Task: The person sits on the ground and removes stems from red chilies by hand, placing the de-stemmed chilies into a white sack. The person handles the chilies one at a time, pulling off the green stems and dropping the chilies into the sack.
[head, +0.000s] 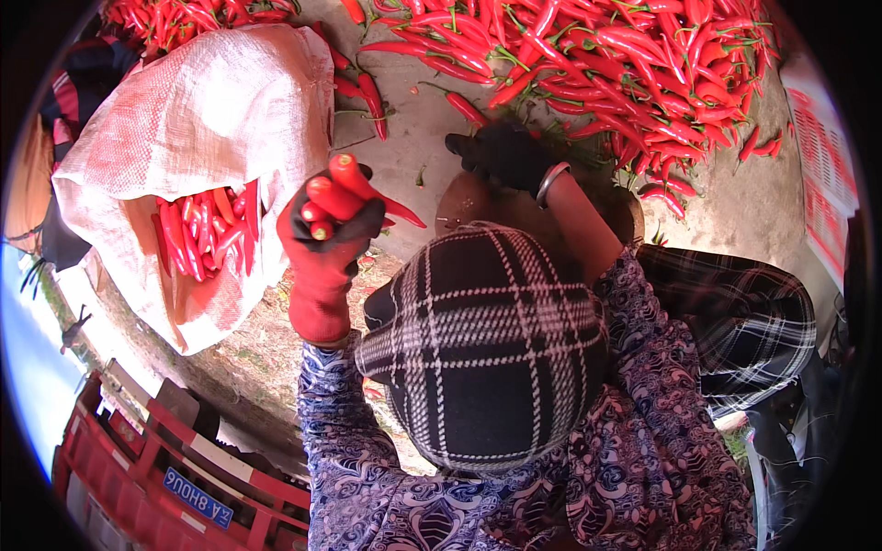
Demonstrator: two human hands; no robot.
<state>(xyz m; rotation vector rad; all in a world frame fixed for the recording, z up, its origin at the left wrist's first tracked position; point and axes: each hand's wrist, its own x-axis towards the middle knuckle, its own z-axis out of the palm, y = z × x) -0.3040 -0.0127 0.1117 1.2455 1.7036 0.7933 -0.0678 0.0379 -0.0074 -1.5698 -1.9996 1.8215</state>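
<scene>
My left hand (331, 248), in a red glove with dark fingers, grips a small bunch of red chili peppers (334, 196). Their cut or stemless ends point up towards me. Left of this hand, a white and red woven sack (207, 131) lies with its mouth open, showing red chilies (207, 231) inside. My right hand (506, 155), in a dark glove with a bracelet (551, 182) at the wrist, is at the near edge of a large heap of red chilies (620, 76). Shadow and blur hide what its fingers hold, if anything.
A plaid cap (489, 344) covers the middle of the view. Another heap of chilies (200, 21) lies behind the sack. Loose chilies (372, 103) are on the concrete floor (406, 124). A red and white crate (820, 158) stands right; a red truck (158, 475) appears lower left.
</scene>
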